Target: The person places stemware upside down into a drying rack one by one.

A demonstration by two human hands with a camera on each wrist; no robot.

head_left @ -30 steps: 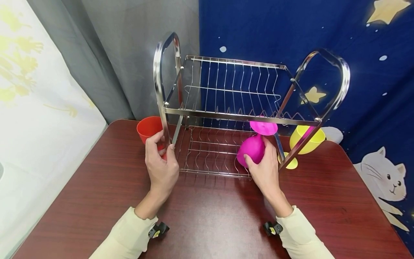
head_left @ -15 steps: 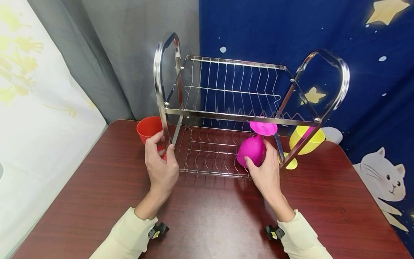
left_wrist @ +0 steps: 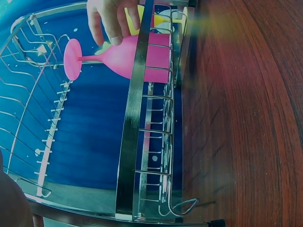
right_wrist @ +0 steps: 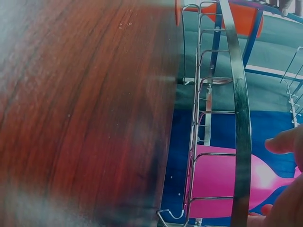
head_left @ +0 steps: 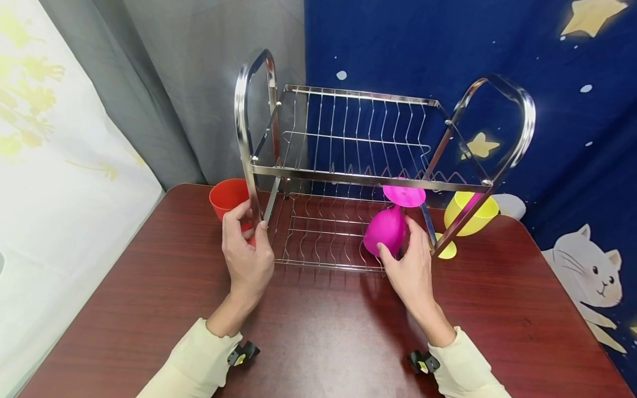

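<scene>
A pink goblet (head_left: 385, 232) stands upside down, slightly tilted, on the lower tier of a two-tier metal dish rack (head_left: 323, 174), at its right end. My right hand (head_left: 410, 271) is beside the bowl, thumb in front and fingers behind it. In the right wrist view the thumb (right_wrist: 281, 142) stays apart from the goblet; whether the hidden fingers touch it, I cannot tell. My left hand (head_left: 246, 257) holds the rack's left front post between thumb and fingers. Behind that hand stands a red goblet (head_left: 229, 193), partly covered.
A yellow goblet (head_left: 470, 213) stands upright outside the rack's right end. The rack rests on a dark red wooden table (head_left: 323, 326). Grey and blue curtains (head_left: 398, 50) hang close behind, with a white cloth (head_left: 59, 193) at the left.
My right hand has eased slightly right, its thumb slipping toward the bowl's edge. The goblet stays in place, and my left hand still holds the post.
</scene>
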